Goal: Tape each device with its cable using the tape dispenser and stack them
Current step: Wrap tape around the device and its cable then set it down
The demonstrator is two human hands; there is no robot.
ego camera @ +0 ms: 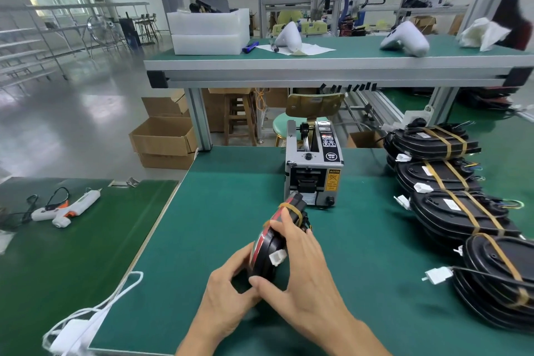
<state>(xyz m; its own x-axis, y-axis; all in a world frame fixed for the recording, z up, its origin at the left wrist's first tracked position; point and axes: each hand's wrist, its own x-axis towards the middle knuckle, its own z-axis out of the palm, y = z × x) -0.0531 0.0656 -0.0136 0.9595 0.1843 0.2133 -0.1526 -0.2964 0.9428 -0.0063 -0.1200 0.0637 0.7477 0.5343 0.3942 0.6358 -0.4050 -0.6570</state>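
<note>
Gripping device [271, 248] on edge in left hand [228, 298] and right hand [300, 266], apparently smoothing tape beside tape dispenser [313, 170].

A tape dispenser [313, 166] stands near the far edge of the table [219, 211]. Just before it, both hands hold a device [277, 237] tilted on edge above the table's middle. Stacked devices [462, 211] run along the right edge. A glue gun [68, 206] lies on the neighbouring table [57, 254], left
</note>
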